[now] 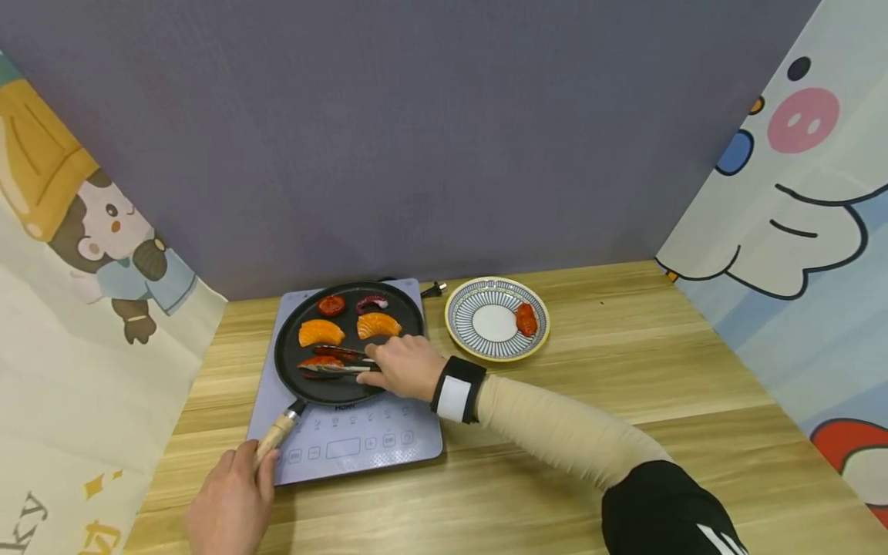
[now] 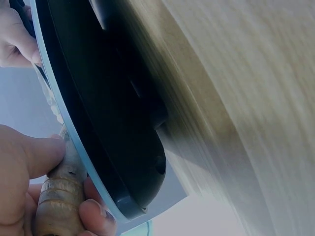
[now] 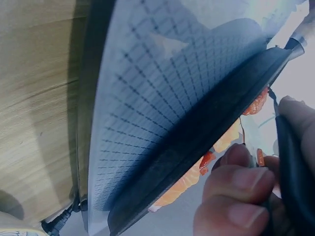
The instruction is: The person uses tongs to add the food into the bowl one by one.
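Note:
My left hand grips the wooden handle of a round black frying pan; in the left wrist view, thumb and fingers curl round that handle. Over the pan's right side, my right hand holds a pair of tongs. The tongs' arms lie on either side of a reddish food piece; whether they squeeze it I cannot tell. Also in the pan are two orange salmon slices, a red tomato piece and a purple octopus tentacle.
Beneath the pan is a pale induction cooker with a touch panel. To its right, a patterned plate bears one red food piece. A black plug lies between them on the wooden table. A grey wall stands behind.

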{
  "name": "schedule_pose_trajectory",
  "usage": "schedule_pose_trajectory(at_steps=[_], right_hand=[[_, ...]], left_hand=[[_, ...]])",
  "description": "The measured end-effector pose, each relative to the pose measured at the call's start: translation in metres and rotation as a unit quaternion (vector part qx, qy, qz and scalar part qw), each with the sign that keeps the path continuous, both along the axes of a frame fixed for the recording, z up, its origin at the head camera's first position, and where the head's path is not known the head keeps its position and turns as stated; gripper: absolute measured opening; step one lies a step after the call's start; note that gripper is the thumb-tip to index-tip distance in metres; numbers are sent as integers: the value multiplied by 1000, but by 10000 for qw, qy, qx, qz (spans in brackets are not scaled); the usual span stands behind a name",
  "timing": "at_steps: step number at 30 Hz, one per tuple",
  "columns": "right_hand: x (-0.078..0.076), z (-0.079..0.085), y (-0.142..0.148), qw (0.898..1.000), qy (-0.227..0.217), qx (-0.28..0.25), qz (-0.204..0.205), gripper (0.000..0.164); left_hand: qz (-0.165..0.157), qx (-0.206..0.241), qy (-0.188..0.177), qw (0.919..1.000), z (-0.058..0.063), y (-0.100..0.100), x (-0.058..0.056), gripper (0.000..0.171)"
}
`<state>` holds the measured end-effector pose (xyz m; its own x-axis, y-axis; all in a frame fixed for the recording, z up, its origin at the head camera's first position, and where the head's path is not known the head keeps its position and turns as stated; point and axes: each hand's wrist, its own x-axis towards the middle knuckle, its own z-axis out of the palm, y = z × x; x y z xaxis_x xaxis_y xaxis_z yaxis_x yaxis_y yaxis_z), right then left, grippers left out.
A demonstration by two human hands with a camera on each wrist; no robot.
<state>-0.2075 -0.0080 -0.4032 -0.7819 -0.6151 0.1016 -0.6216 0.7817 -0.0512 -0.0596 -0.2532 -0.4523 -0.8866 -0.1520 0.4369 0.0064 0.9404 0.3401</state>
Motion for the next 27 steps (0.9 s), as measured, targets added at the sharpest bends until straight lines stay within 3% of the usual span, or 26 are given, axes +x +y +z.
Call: schedule_pose_trajectory(at_steps=[9,15,27], right_hand=[[3,1,3,9999,11,126,-18,54],[5,0,9,9992,353,160,41,50],[7,-1,8,9989,439,81,103,46]], left_hand=[[9,-11,-102,9999,1,0,0,31],[24,-4,-121,9999,2,0,0,30],[25,31,-108,9999,1,0,-1,30]])
